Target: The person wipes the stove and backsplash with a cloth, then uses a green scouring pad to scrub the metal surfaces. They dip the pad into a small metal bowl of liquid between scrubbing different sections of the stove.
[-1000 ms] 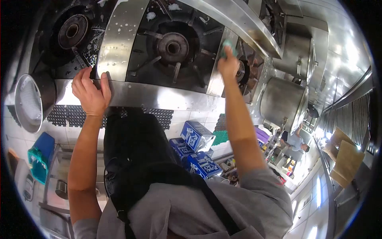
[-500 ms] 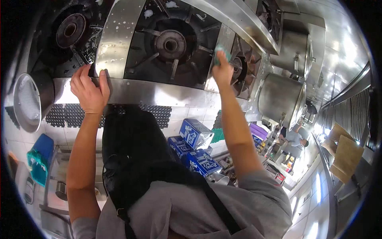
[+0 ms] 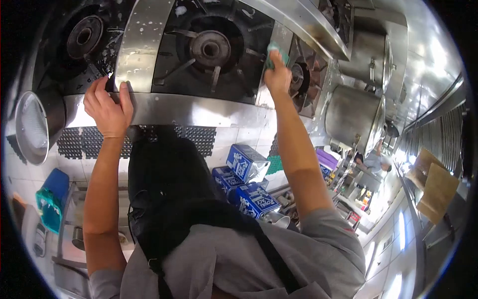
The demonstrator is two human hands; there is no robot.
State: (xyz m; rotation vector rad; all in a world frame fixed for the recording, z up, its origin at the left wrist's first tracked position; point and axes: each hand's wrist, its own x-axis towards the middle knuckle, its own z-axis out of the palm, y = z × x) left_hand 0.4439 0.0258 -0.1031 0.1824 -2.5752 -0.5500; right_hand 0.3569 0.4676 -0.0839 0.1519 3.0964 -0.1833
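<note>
My right hand (image 3: pixel 278 78) grips a green scouring pad (image 3: pixel 273 54), pressed on the steel strip (image 3: pixel 282 39) between the middle burner and the smaller one at right. My left hand (image 3: pixel 108 107) rests on the front steel edge of the stove (image 3: pixel 184 107), fingers spread and holding nothing. Near its fingertips runs a steel divider (image 3: pixel 138 55) with white foam spots. The middle burner (image 3: pixel 210 48) sits in a black tray with several support arms. Another burner (image 3: pixel 84 36) lies at far left, its tray wet with suds.
A pot of whitish liquid (image 3: pixel 34 127) stands left of my left hand. Large steel pots (image 3: pixel 351 113) stand at right. Blue Royal Ace boxes (image 3: pixel 256 199) and black rubber mats (image 3: pixel 196 138) lie on the floor below. Another person (image 3: pixel 376 163) is farther off at right.
My right hand, with the scouring pad, has slid slightly farther up along the steel strip. My left hand stays on the stove edge. The view has shifted a little.
</note>
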